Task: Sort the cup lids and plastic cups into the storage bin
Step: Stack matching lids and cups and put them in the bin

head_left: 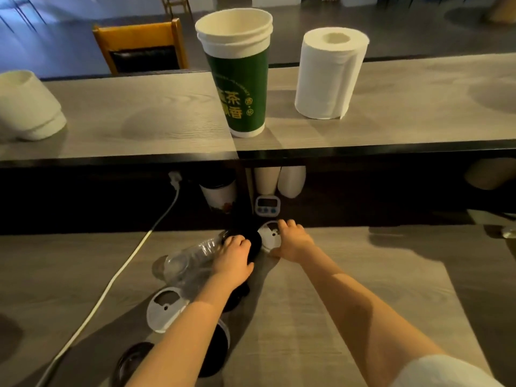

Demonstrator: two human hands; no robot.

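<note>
Grey wood-grain counter (279, 317) near; raised grey shelf (125, 113) beyond. Orange wooden chair (139, 46) far left. Dim light, hard shadows.

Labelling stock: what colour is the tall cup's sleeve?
Dark green with yellow lettering; the tall cup shows best in the head view.

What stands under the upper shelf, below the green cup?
A timer, a beige cup, a white container and a dark-lidded cup stand there; the shelf covers some tops; the rest is too dark.

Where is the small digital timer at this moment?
In the head view, the timer stands near the centre, in the dark recess under the upper counter, just beyond the right hand and the white lid it holds.
</note>
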